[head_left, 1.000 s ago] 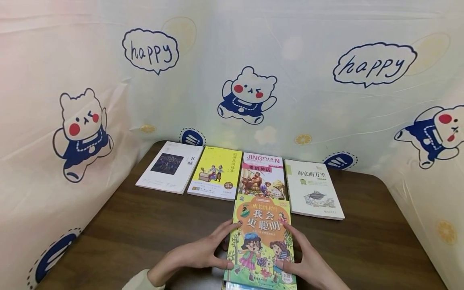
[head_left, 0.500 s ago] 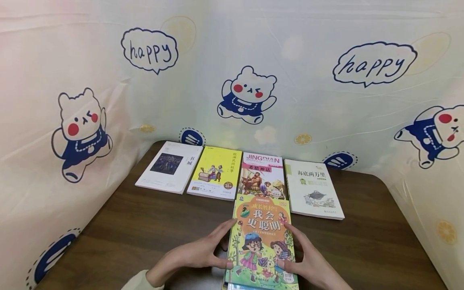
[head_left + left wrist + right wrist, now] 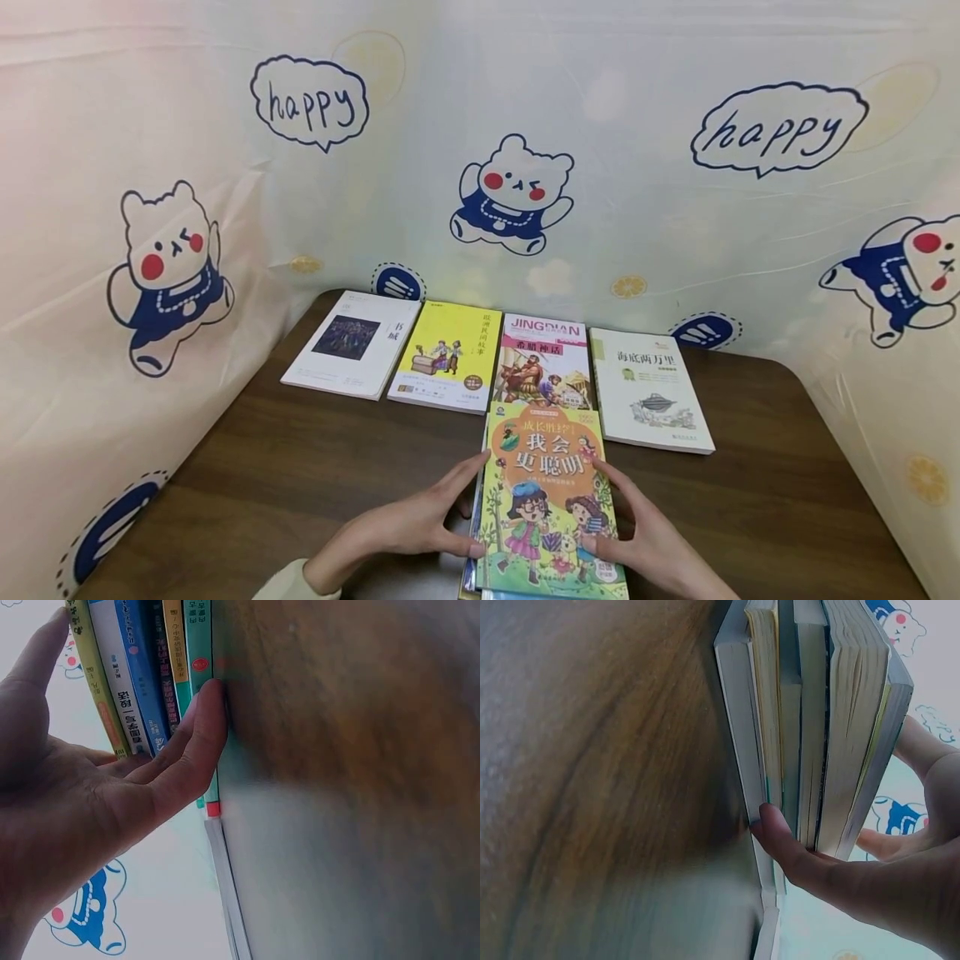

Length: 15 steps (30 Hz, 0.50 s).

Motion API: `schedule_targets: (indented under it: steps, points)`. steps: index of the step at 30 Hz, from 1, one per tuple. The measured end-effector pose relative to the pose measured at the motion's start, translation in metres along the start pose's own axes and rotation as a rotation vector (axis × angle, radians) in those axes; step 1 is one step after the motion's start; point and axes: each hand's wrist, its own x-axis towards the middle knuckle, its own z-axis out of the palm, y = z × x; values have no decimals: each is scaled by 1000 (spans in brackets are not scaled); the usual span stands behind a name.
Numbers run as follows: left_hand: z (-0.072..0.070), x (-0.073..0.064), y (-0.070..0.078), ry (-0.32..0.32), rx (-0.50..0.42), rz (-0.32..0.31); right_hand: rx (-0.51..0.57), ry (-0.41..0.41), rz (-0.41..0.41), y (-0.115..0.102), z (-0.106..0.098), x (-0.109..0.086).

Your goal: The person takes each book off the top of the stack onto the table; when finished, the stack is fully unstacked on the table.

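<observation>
A stack of several books stands at the table's front, topped by a yellow-green picture book [image 3: 551,500] with an orange title patch. My left hand [image 3: 420,521] holds the stack's left side, thumb at the top book's edge, fingers against the spines. In the left wrist view, coloured spines [image 3: 139,682] show, with fingertips reaching the lowest green book [image 3: 199,645]. Opposite, my right hand [image 3: 652,533] grips the other side, its thumb over the top cover. The right wrist view shows uneven page edges [image 3: 855,712], with a fingertip at the bottom book [image 3: 739,697].
Along the back of the brown wooden table [image 3: 322,450] lies a row of books: white [image 3: 360,375], yellow [image 3: 427,333], pink [image 3: 543,333] and pale cream [image 3: 652,383]. The stack's far end overlaps the pink one in the head view. A printed curtain [image 3: 637,217] hangs behind.
The top picture book has shifted slightly to the right, so more of the blue-edged books under it shows at its left. My right hand has moved right a little with it.
</observation>
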Motion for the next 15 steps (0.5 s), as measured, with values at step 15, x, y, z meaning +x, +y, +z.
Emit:
schedule_targets:
  steps: [15]
  points:
    - [0, -3, 4, -6, 39, 7, -43, 12, -34, 4, -11, -8]
